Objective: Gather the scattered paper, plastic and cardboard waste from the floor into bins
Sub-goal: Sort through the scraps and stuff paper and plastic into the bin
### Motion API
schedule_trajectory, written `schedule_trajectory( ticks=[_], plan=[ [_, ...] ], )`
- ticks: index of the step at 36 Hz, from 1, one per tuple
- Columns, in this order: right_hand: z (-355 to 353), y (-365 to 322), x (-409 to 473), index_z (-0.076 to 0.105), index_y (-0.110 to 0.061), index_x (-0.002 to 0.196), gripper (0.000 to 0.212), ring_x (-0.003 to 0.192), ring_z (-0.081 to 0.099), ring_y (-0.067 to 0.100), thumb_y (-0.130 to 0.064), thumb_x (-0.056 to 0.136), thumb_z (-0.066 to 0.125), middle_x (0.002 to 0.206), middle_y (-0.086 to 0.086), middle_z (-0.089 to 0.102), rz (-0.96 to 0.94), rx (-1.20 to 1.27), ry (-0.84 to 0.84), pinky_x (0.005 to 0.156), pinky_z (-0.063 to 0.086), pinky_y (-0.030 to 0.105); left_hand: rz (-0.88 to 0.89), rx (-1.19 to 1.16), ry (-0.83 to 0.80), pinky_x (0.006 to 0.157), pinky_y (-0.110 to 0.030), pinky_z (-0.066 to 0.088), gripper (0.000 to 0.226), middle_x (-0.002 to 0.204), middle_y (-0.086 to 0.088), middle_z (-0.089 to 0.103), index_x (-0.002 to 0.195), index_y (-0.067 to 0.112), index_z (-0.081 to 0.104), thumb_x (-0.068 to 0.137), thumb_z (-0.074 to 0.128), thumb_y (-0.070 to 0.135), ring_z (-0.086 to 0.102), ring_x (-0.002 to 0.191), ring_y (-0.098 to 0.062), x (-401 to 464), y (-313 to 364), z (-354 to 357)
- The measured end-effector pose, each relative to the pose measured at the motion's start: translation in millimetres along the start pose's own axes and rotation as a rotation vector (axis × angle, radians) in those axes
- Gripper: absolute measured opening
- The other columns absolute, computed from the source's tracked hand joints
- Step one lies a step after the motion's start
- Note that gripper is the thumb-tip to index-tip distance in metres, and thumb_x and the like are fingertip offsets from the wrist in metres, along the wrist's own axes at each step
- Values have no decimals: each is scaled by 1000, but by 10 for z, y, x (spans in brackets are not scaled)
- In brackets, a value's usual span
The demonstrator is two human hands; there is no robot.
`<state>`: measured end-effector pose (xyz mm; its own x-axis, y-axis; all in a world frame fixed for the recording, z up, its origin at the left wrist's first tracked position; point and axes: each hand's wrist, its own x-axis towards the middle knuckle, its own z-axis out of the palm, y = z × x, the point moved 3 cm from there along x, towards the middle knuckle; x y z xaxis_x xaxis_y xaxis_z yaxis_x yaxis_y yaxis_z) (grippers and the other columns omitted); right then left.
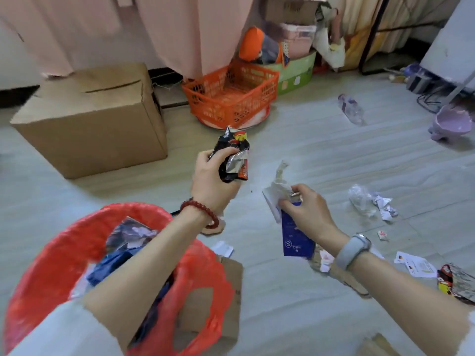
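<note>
My wrapper (232, 156) is black, red and silver; my card (295, 236) deep blue with white print; bin liner (51, 253) red; basket (231, 98) orange, I think.

red-lined bin (64, 253) partly hidden by forearm, black wrapper (457, 281) cropped at right edge, basket (231, 98) blurred

The left hand (214, 176) grips a crumpled black snack wrapper (232, 156). The right hand (309, 210) pinches a blue packet (295, 237) together with white paper (276, 191). Under the left forearm stands a bin with a red bag (61, 255), already holding waste. Right of the right hand lies crumpled clear plastic (363, 200) on the floor (334, 155).
</note>
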<state>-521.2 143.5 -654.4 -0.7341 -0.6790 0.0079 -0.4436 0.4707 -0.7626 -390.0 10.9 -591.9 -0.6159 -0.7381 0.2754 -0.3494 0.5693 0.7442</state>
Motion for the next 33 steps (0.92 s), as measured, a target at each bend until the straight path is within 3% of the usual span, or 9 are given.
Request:
schedule_trajectory(
  ticks=[5,11,14,17,20,23,26,29,33],
  plan=[
    [475,-808,-56,56,-17,93,13,82,58,20,-19,82,62,93,1,60,-122,162,-134,65,46,28,-140,103,57,73,6,26,55,109,-1,38,121,19,56,72,64,-5,42,93,-9,-320,-498,-991],
    [1110,-1530,-242,58,-17,91,11,80,59,22,-19,82,64,81,-4,58,-273,205,-257,71,45,32,-245,387,-170,103,-32,35,61,123,-6,37,130,29,46,75,65,10,39,116,-27,-862,-1252,-1440],
    [1414,-1727,-373,56,-19,98,15,81,54,20,-24,85,61,85,-5,56,-359,96,-298,69,41,29,-347,664,-361,105,-39,28,65,147,-6,20,140,37,25,81,45,53,23,128,-30,-1201,-1610,-1382],
    [1708,-1818,-514,56,-14,106,21,88,55,23,-21,87,56,97,2,63,-425,-27,-330,70,41,31,-452,787,-501,110,-47,17,92,156,-1,1,143,43,1,57,-2,75,2,141,-26,-1494,-1945,-1282],
    [2007,-1824,-655,59,-8,99,16,92,54,31,-12,85,53,95,10,61,-622,-265,-290,71,41,35,-553,775,-545,113,-51,3,94,156,-1,-12,141,44,-10,55,-8,80,-12,143,-26,-1541,-2125,-1311],
    [2242,-1782,-765,59,-9,101,18,99,48,33,-14,86,50,103,11,54,-714,-464,-333,74,40,39,-487,791,-552,115,-45,1,89,155,-6,-15,144,38,-9,66,-1,81,-11,143,-27,-1499,-2127,-1405],
    [2357,-1674,-847,39,-19,133,40,130,27,30,-28,95,39,139,7,35,-722,-558,-522,95,33,47,-445,751,-608,118,-38,2,81,154,-11,-15,147,22,-5,87,29,64,-9,143,-28,-1477,-2100,-1620],
    [2380,-1573,-905,2,-29,147,59,143,-5,27,-44,96,29,156,0,0,-731,-587,-774,113,10,57,-424,631,-596,116,-31,1,86,155,-8,-14,147,15,0,86,37,63,-10,143,-23,-1484,-2060,-1883],
    [2378,-1529,-943,-16,-46,140,71,140,-26,27,-69,83,20,152,-8,-27,-820,-650,-905,109,-7,62,-424,425,-582,116,-31,-2,135,142,13,-28,146,27,-8,34,7,101,-21,138,-9,-1573,-1990,-1993]
  ],
)
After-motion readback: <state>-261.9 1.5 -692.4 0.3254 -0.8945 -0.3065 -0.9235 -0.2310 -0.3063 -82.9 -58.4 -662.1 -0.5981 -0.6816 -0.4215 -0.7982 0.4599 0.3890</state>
